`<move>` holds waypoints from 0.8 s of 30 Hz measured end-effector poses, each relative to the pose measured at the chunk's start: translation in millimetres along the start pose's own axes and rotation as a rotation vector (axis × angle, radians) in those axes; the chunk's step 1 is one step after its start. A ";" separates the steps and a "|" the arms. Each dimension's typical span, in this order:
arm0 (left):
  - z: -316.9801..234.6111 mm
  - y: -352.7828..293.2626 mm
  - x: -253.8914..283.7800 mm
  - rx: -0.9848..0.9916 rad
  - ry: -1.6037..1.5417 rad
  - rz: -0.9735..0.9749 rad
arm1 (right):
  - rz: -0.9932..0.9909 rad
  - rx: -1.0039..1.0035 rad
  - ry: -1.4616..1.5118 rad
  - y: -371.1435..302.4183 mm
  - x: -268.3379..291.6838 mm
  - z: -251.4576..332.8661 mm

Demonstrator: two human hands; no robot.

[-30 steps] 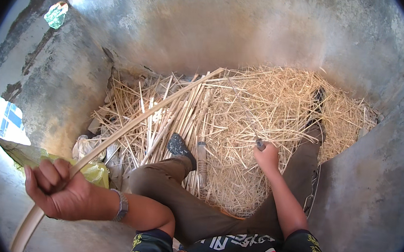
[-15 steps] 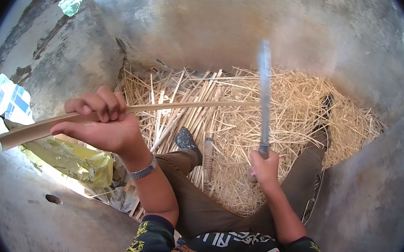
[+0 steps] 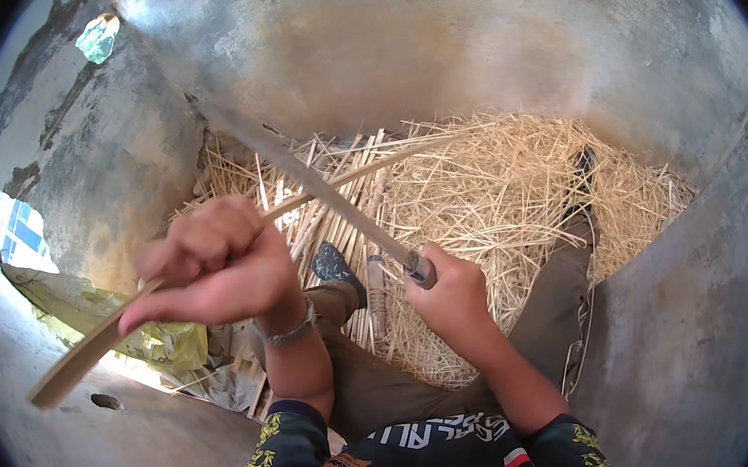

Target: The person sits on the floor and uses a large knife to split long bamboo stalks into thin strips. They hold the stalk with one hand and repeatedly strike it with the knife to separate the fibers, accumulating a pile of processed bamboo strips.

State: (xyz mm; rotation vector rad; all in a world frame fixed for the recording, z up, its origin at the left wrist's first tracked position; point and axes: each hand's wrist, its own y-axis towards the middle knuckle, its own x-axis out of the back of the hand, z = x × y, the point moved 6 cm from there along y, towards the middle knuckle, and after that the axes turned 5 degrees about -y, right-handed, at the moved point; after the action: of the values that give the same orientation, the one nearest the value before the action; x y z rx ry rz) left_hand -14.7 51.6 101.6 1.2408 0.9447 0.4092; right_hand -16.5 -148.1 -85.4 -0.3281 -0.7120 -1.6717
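Note:
My left hand [image 3: 220, 263], with a watch at the wrist, is closed around a long split bamboo strip [image 3: 82, 362]. The strip slants from the near left up to the far middle. In my right hand [image 3: 452, 289] is the handle of a long knife [image 3: 340, 204], its blade pointing far left. The blade crosses the strip just beyond my left hand; whether they touch I cannot tell. Motion blurs the blade's tip. Between my legs lies a wrapped, stick-shaped thing [image 3: 377, 299].
Thin shavings [image 3: 504, 211] heap over the floor, with several cut strips [image 3: 366, 155] left of them. A stained wall [image 3: 412, 46] closes the far side. A yellow-green sack [image 3: 180, 345] lies at the left. My foot in a dark shoe [image 3: 338, 271] is beside the strips.
The knife has swung from upright to slanting left across the strip. My left hand has moved nearer and right, and the strip's near end has dropped.

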 end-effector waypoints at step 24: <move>-39.8 7.2 -15.2 0.090 0.133 0.027 | 0.147 -0.341 -0.037 -45.0 -26.1 -83.2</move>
State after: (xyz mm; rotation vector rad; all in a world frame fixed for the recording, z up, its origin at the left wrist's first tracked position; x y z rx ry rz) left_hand -53.2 67.4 113.0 1.3216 1.0702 0.4796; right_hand -39.7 -175.0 -176.8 -0.6385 -0.4161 -1.6466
